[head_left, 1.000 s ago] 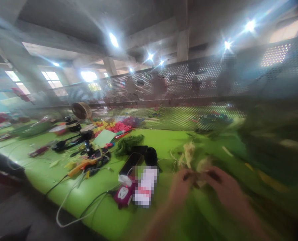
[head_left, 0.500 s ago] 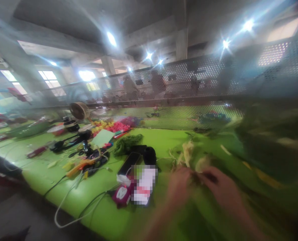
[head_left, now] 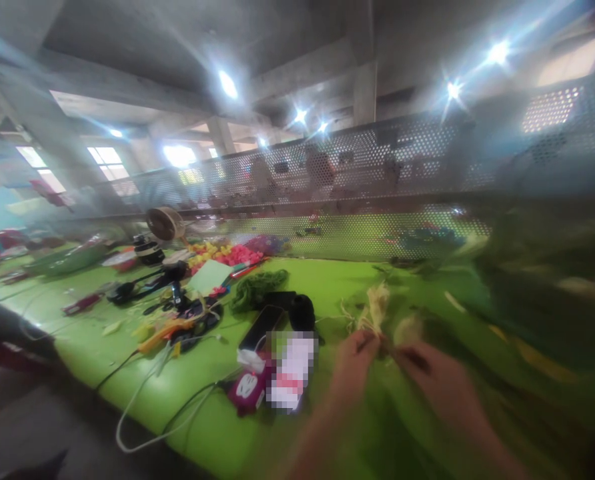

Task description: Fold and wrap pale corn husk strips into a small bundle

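Over the green table (head_left: 327,273), my left hand (head_left: 356,357) is closed on the base of a pale, straw-coloured bundle (head_left: 377,305) whose frayed top points up. Close by on the right, my right hand (head_left: 430,367) is closed too, its fingertips pressed together near the same base; what it pinches is blurred and too small to name. Just behind the right hand lies a pale, rounded piece (head_left: 408,329). Thin pale strands (head_left: 348,316) stick out left of the bundle.
Left of my hands are a lit phone (head_left: 293,370), a maroon pouch (head_left: 250,389), a dark phone (head_left: 261,327) and a black round object (head_left: 301,312). Farther left lie an orange glue gun (head_left: 165,333) and cables. A perforated screen (head_left: 327,233) stands behind; a dark leafy mass (head_left: 552,280) fills the right.
The view has shifted slightly, moving the table items a little right. My left hand shows more clearly around the bundle's base; both hands stay close together.
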The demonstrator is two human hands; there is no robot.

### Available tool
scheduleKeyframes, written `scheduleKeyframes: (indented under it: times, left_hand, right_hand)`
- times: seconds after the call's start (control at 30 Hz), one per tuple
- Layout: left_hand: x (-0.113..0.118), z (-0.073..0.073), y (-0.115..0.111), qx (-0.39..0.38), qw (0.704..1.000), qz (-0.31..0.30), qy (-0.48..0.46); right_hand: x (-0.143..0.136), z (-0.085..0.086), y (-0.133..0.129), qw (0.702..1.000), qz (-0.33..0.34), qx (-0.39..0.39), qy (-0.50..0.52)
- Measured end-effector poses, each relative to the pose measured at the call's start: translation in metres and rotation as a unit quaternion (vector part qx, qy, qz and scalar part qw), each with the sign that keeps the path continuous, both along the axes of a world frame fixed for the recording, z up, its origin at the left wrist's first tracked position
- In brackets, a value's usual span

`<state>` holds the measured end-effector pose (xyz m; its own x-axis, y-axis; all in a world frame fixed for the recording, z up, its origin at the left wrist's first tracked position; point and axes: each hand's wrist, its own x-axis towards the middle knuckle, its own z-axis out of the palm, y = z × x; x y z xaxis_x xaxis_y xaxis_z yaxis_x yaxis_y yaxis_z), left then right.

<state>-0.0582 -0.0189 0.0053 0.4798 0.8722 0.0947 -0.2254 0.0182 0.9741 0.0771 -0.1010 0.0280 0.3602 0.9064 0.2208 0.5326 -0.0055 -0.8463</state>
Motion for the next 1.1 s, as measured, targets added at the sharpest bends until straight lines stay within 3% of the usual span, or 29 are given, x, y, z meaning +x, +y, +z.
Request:
scheduleKeyframes:
  times: [0.17, 0.3, 0.53, 0.73, 0.87, 1.1]
  left_hand:
    - [0.003, -0.002, -0.002, -0.07, 0.997, 0.021, -0.038]
    - [0.001, -0.004, 0.002, -0.073, 0.996, -0.048, -0.018]
    - [0.007, -0.012, 0.001, -0.021, 0.996, -0.088, -0.021]
    - [0.0, -0.004, -0.003, -0.062, 0.986, -0.154, 0.025]
    - [-0.004, -0.004, -0.002, -0.069, 0.983, -0.154, 0.072]
    - [0.0, -0.009, -0.003, 0.0, 0.988, -0.15, 0.048]
  right_hand:
    - [0.006, -0.006, 0.003, 0.998, 0.043, -0.054, -0.004]
    - [0.012, -0.007, 0.005, 0.996, 0.074, -0.051, 0.01]
    - [0.004, 0.002, 0.005, 0.995, 0.04, -0.039, 0.08]
    - [0.009, 0.014, 0.004, 0.994, -0.015, -0.055, 0.094]
    - [0.008, 0.024, 0.002, 0.992, -0.034, -0.061, 0.107]
    - [0.002, 0.026, 0.0, 0.993, -0.037, -0.031, 0.109]
